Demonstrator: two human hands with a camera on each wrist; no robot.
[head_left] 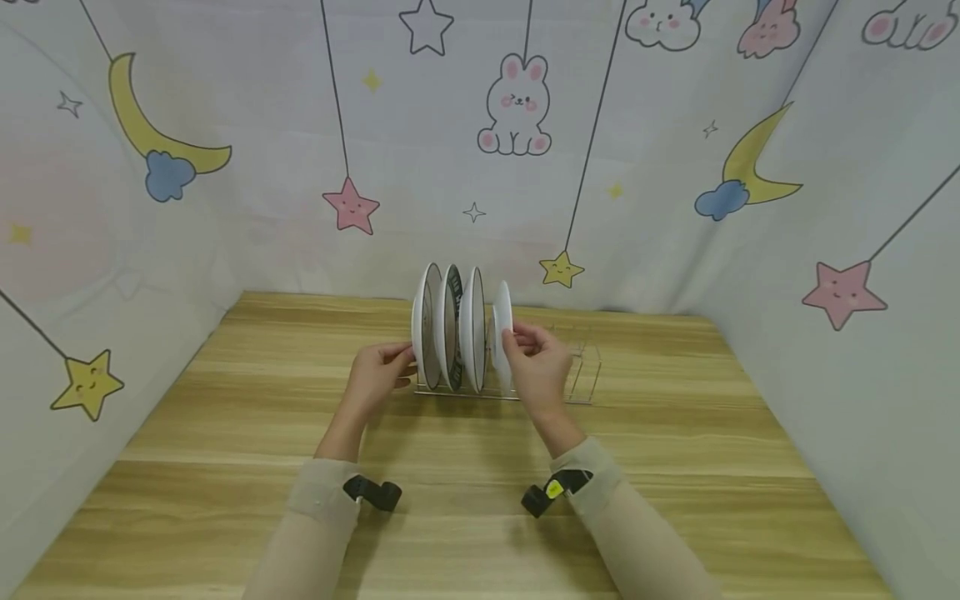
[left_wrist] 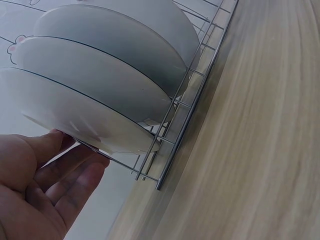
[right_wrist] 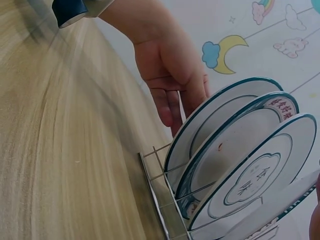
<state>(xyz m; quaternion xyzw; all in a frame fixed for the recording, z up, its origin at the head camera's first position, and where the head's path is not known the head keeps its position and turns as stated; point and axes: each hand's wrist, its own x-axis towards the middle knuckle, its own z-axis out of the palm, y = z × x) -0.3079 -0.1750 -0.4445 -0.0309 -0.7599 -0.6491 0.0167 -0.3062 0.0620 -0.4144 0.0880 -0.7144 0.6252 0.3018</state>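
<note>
A wire dish rack (head_left: 585, 385) holds three upright plates in a row at its left: an outer white plate (head_left: 420, 333), a plate with a dark patterned rim (head_left: 452, 325) and another dark-rimmed plate (head_left: 471, 333). My left hand (head_left: 375, 377) grips the wire at the rack's left end, fingers beside the outer plate's underside. Between thumb and fingers, my right hand (head_left: 542, 367) pinches the edge of a fourth plate (head_left: 504, 321), which stands upright over the rack, right of the others. The right wrist view shows this plate (right_wrist: 295, 192) edge-on, the hand mostly cut off.
The rack stands on a wood-grain table (head_left: 450, 517), towards its back edge. Wire slots continue right of the held plate. A white cloth backdrop (head_left: 285, 125) printed with moons, stars and rabbits surrounds the table on the back and both sides.
</note>
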